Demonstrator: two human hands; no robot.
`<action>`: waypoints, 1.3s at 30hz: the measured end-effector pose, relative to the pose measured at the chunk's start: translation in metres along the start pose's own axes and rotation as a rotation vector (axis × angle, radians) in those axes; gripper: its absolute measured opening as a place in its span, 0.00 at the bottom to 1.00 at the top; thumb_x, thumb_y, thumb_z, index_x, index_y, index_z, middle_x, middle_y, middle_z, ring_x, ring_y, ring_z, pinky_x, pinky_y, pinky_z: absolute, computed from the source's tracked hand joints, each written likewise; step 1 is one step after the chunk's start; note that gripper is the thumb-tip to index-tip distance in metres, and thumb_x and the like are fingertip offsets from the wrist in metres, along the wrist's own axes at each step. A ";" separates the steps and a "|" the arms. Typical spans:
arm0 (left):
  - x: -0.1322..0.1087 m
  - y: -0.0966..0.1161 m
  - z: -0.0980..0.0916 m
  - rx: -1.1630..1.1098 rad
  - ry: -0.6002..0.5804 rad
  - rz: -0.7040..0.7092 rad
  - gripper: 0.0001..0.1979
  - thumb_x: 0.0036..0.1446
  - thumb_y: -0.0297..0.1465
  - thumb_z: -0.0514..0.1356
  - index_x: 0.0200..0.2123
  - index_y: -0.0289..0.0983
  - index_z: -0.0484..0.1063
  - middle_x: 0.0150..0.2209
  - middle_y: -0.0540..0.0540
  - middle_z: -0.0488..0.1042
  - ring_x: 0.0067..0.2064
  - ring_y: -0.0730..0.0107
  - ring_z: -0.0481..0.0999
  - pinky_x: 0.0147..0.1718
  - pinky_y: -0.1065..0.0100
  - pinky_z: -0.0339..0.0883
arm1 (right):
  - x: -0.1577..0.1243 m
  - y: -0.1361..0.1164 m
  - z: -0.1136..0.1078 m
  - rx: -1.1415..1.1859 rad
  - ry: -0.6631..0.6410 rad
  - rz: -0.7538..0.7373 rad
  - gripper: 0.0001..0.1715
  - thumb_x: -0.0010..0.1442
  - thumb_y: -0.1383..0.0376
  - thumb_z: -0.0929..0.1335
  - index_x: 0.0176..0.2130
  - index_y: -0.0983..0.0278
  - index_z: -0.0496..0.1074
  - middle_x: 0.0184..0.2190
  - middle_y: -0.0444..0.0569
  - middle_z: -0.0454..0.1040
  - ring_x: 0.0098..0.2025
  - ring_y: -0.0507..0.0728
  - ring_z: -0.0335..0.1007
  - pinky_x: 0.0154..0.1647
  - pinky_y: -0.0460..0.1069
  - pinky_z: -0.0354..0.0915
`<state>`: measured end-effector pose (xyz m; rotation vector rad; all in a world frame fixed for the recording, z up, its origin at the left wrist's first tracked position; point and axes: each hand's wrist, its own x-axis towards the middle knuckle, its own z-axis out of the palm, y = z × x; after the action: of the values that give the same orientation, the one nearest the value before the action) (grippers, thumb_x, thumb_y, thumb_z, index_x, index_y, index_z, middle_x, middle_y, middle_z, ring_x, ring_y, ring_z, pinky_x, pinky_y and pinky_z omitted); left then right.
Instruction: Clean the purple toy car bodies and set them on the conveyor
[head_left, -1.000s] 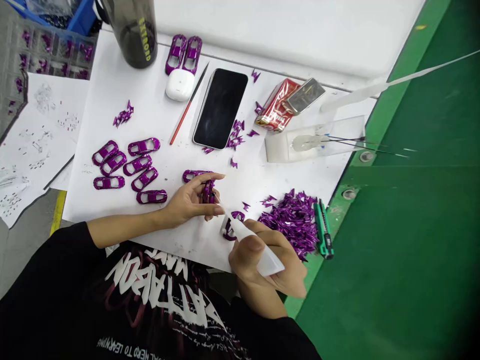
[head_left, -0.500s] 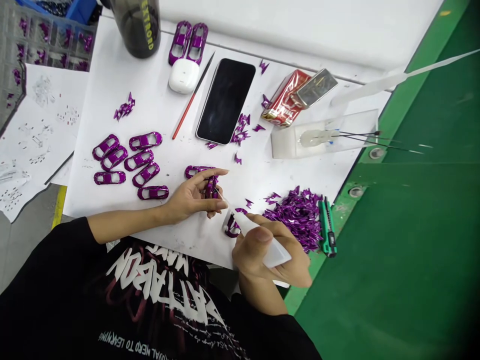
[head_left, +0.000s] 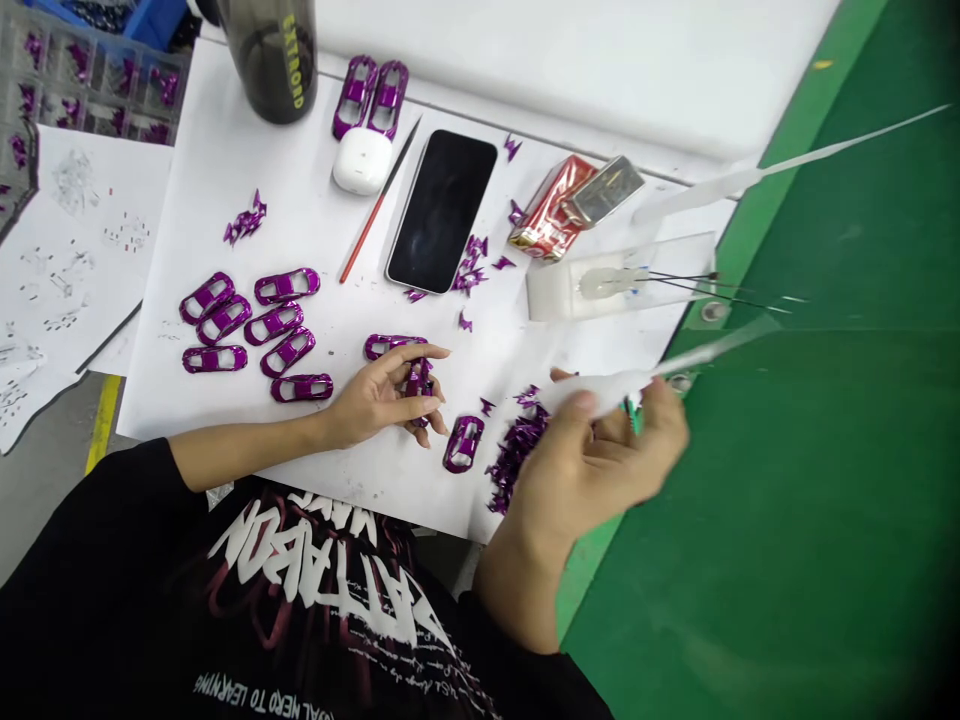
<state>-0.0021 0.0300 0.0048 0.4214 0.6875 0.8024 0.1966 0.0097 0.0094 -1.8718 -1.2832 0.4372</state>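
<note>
On tabletop [head_left: 191, 195], "EXTRORD" bottle [head_left: 274, 65]; left fingers [head_left: 405, 354] around car [head_left: 416, 379], right fingers [head_left: 664, 422] apparently around tube [head_left: 619, 388]

Tall dark translucent bottle [head_left: 268, 68]: "EXTRORD", 1 word, yellow-green capitals, running lengthwise. Black fabric shirt [head_left: 307, 610]: bottom line, white, upside down in view, "TO LEARNING" legible, start unclear; big white slanted letters above too folded to read surely, small script too fine. Red shiny foil-wrapped pack [head_left: 550, 215]: print unreadable.
</note>
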 end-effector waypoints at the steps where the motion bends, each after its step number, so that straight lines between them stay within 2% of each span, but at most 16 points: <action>1: -0.001 0.000 0.000 0.004 -0.009 -0.005 0.29 0.57 0.38 0.75 0.57 0.41 0.68 0.40 0.50 0.74 0.36 0.64 0.85 0.30 0.65 0.82 | 0.004 0.001 0.003 -0.036 0.060 0.012 0.27 0.71 0.49 0.67 0.60 0.64 0.70 0.52 0.60 0.78 0.47 0.64 0.81 0.47 0.58 0.75; 2: -0.001 0.001 0.000 0.012 -0.014 -0.010 0.29 0.57 0.39 0.75 0.56 0.41 0.67 0.40 0.50 0.74 0.36 0.63 0.86 0.30 0.64 0.82 | 0.006 0.002 0.006 -0.072 0.084 0.015 0.24 0.69 0.50 0.70 0.54 0.64 0.74 0.50 0.58 0.80 0.46 0.64 0.81 0.47 0.58 0.75; 4: -0.003 0.001 0.000 0.033 -0.018 -0.021 0.29 0.57 0.40 0.75 0.55 0.40 0.66 0.41 0.49 0.76 0.34 0.61 0.87 0.28 0.65 0.82 | 0.008 0.006 0.009 -0.154 0.016 0.011 0.21 0.66 0.50 0.71 0.48 0.62 0.76 0.45 0.56 0.82 0.43 0.64 0.82 0.46 0.57 0.74; 7: -0.006 0.000 0.000 0.066 -0.007 -0.032 0.31 0.55 0.40 0.76 0.55 0.39 0.66 0.42 0.47 0.78 0.31 0.60 0.87 0.25 0.66 0.82 | 0.000 0.013 0.004 -0.327 -0.068 -0.016 0.25 0.67 0.49 0.69 0.53 0.65 0.75 0.43 0.58 0.83 0.41 0.65 0.81 0.44 0.58 0.73; 10: -0.009 0.001 0.000 0.087 0.019 -0.047 0.33 0.53 0.40 0.78 0.55 0.38 0.66 0.42 0.45 0.80 0.31 0.59 0.87 0.25 0.66 0.82 | -0.014 0.016 -0.007 -0.454 -0.106 -0.091 0.23 0.70 0.52 0.66 0.49 0.66 0.80 0.39 0.60 0.81 0.40 0.65 0.79 0.44 0.58 0.71; 13: -0.010 0.002 -0.001 0.094 0.021 -0.060 0.34 0.52 0.42 0.78 0.56 0.38 0.67 0.41 0.43 0.82 0.33 0.56 0.88 0.26 0.65 0.82 | -0.021 0.016 -0.009 -0.452 -0.157 -0.135 0.19 0.69 0.55 0.66 0.44 0.64 0.83 0.39 0.58 0.81 0.40 0.65 0.77 0.43 0.57 0.70; 17: -0.010 0.001 -0.003 0.050 -0.019 -0.049 0.33 0.58 0.53 0.70 0.56 0.36 0.69 0.39 0.40 0.84 0.36 0.52 0.88 0.27 0.63 0.83 | -0.015 0.012 -0.004 -0.386 -0.197 -0.178 0.13 0.66 0.58 0.68 0.38 0.61 0.82 0.40 0.55 0.81 0.44 0.64 0.77 0.47 0.57 0.72; 20: -0.011 -0.002 -0.005 0.055 -0.018 -0.048 0.33 0.60 0.54 0.69 0.56 0.36 0.70 0.36 0.41 0.83 0.37 0.51 0.88 0.28 0.61 0.84 | -0.019 -0.003 -0.005 -0.301 -0.224 -0.206 0.13 0.68 0.59 0.67 0.41 0.62 0.80 0.40 0.53 0.83 0.40 0.60 0.80 0.43 0.54 0.75; 22: -0.011 -0.003 -0.005 0.078 0.013 -0.042 0.33 0.59 0.53 0.70 0.58 0.37 0.71 0.34 0.45 0.82 0.36 0.55 0.88 0.29 0.59 0.85 | -0.028 -0.019 -0.005 -0.251 -0.217 -0.233 0.13 0.71 0.58 0.67 0.44 0.61 0.79 0.40 0.51 0.84 0.35 0.57 0.80 0.39 0.52 0.76; 27: -0.010 -0.004 -0.003 0.101 0.086 -0.001 0.31 0.57 0.51 0.71 0.54 0.36 0.76 0.30 0.51 0.76 0.30 0.67 0.81 0.28 0.60 0.85 | -0.050 -0.048 0.008 -0.184 -0.048 -0.479 0.09 0.72 0.66 0.69 0.47 0.58 0.80 0.38 0.49 0.85 0.37 0.57 0.82 0.42 0.53 0.79; 29: -0.010 -0.004 -0.003 0.103 0.100 0.003 0.31 0.57 0.51 0.71 0.54 0.35 0.77 0.30 0.51 0.76 0.29 0.69 0.80 0.27 0.62 0.85 | -0.052 -0.049 0.015 -0.179 -0.033 -0.549 0.10 0.72 0.68 0.69 0.48 0.58 0.80 0.39 0.48 0.85 0.39 0.58 0.82 0.43 0.53 0.79; 33: -0.011 -0.003 -0.002 0.116 0.121 0.020 0.30 0.56 0.51 0.72 0.52 0.34 0.78 0.32 0.50 0.77 0.27 0.73 0.77 0.26 0.63 0.84 | -0.053 -0.044 0.020 -0.174 -0.040 -0.595 0.12 0.73 0.70 0.68 0.49 0.59 0.81 0.40 0.49 0.85 0.42 0.58 0.82 0.45 0.54 0.79; 36: -0.011 -0.002 0.000 0.125 0.113 0.035 0.29 0.55 0.50 0.73 0.50 0.33 0.79 0.33 0.48 0.78 0.32 0.69 0.80 0.27 0.63 0.85 | -0.054 -0.044 0.018 -0.223 -0.042 -0.625 0.13 0.73 0.71 0.68 0.51 0.59 0.80 0.42 0.50 0.85 0.43 0.58 0.82 0.46 0.54 0.80; 39: -0.011 0.000 0.001 0.138 0.136 0.057 0.28 0.53 0.50 0.74 0.47 0.34 0.80 0.33 0.47 0.79 0.36 0.64 0.81 0.27 0.65 0.84 | -0.054 -0.050 0.015 -0.255 -0.062 -0.569 0.14 0.74 0.70 0.66 0.50 0.59 0.80 0.42 0.50 0.85 0.42 0.59 0.82 0.45 0.56 0.80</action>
<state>-0.0065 0.0212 0.0100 0.5159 0.8639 0.8457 0.1328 -0.0238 0.0305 -1.5959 -1.9013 0.0275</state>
